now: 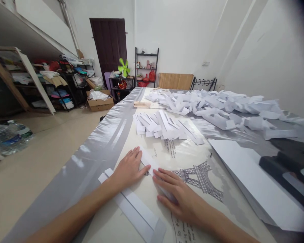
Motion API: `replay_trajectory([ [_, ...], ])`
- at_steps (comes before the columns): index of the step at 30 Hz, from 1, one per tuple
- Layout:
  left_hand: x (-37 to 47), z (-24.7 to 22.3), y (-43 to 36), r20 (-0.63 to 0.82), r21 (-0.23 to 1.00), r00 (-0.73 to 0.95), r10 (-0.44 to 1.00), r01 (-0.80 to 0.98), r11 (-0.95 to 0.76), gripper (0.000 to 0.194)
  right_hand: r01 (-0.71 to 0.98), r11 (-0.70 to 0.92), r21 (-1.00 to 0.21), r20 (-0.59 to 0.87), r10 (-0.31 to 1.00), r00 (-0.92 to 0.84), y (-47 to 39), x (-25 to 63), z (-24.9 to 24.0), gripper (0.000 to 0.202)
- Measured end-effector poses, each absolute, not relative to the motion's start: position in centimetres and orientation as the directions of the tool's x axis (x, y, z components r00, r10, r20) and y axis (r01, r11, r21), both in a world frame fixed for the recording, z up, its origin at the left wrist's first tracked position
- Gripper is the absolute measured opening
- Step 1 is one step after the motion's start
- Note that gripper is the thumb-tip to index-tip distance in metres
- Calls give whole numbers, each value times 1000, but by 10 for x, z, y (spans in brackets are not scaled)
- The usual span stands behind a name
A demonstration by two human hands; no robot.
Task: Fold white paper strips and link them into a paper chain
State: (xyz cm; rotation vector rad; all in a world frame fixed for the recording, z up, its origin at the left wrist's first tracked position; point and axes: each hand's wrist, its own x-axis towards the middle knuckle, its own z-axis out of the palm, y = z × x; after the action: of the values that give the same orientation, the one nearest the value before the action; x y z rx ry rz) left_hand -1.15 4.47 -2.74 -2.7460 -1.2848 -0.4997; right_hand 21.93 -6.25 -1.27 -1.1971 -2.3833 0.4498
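Observation:
A narrow folded white paper strip lies slantwise on the table, under both of my hands. My left hand rests on its far end, palm down, fingertips at the edge and thumb stretched out toward the middle. Across the nearer part lies my right hand, its fingers spread and flat; it hides some of the strip. Long white paper pieces lie beneath and beside my left forearm. Beyond the hands is a loose pile of folded paper strips.
At right, a stack of white sheets lies beside a black object. A large heap of folded papers covers the table's far right. A small wooden piece sits farther back. The cloth-covered table's left edge borders the floor.

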Motion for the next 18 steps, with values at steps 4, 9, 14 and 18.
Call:
replay_trajectory([
  [4,-8,-30,46,331,92,561,758,781,-618,64,690,573,-442,191,812,-551,-65,214,-8,56],
  [9,-3,-18,40,206,142,527,824,817,-558,72,721,583,-374,184,809,-559,-68,213,-16,62],
  [14,-10,-12,38,166,158,480,861,849,-504,78,705,654,-274,271,756,-596,-60,223,-32,47],
  [18,-17,-11,36,134,100,424,896,893,-438,83,651,731,-205,387,671,-632,-47,233,-45,47],
])
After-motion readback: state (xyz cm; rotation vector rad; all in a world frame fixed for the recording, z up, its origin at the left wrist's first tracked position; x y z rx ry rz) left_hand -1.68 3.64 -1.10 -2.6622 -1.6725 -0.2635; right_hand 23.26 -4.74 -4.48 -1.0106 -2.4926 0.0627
